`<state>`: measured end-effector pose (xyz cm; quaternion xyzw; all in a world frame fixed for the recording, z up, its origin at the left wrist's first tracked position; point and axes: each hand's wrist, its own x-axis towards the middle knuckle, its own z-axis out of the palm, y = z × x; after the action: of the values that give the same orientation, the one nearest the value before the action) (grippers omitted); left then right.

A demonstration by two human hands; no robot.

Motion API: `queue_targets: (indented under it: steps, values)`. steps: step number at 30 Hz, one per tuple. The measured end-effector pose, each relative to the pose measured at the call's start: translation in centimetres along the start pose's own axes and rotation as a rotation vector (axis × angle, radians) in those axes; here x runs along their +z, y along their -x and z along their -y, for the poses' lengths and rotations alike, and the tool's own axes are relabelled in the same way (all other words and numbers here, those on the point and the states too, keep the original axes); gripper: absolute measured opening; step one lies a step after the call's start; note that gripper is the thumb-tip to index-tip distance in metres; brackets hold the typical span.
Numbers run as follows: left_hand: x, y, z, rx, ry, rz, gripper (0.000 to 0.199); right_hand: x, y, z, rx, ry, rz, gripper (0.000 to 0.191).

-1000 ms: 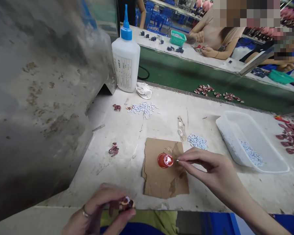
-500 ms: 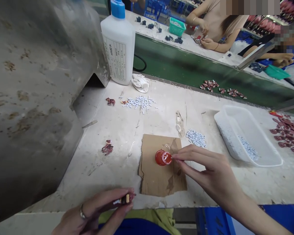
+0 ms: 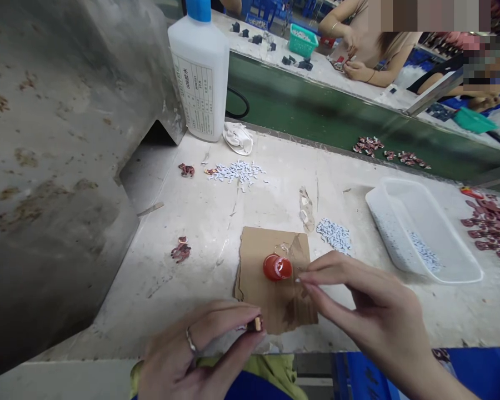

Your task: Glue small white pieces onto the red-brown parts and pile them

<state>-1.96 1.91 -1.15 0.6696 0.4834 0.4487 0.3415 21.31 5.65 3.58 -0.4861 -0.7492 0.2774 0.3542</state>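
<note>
My left hand [image 3: 204,350], with a ring on one finger, pinches a small dark brown and tan figure [image 3: 257,323] over the front left edge of a cardboard piece [image 3: 258,294]. My right hand [image 3: 358,300] has thumb and forefinger pressed on a tiny whitish piece [image 3: 299,279], just right of a small red cup [image 3: 277,267]. The red cup stands on the cardboard, its glossy opening turned right. One pile of small pale blue-white pieces [image 3: 334,235] lies behind my right hand, another [image 3: 239,172] farther back. Brown figures [image 3: 180,250] lie at the left.
A grey metal housing [image 3: 58,139] fills the left side. Behind stand a white bottle [image 3: 202,78] and a crumpled white item [image 3: 238,138]. At right are a clear tray [image 3: 425,233] and reddish-brown parts [image 3: 489,228]. A person [image 3: 370,55] works across the green divider.
My left hand has moved right and slightly up with the figure, reaching the cardboard. My right hand has drawn slightly away from the red cup, to the right and down.
</note>
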Motion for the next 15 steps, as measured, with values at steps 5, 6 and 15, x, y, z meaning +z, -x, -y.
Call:
queue_targets:
  steps: [5,6,15]
  values:
    - [0.9,-0.5,-0.8,-0.043,0.012,-0.045,0.016,1.5,0.2,1.9,-0.009,-0.218,0.045,0.021]
    - [1.1,-0.7,-1.0,-0.065,0.003,-0.076,0.014,1.8,0.2,2.0,-0.012,-0.249,0.049,0.021]
    - [1.9,-1.4,-1.5,-0.088,-0.004,-0.19,0.026,2.4,0.3,1.8,-0.009,-0.351,0.077,0.021]
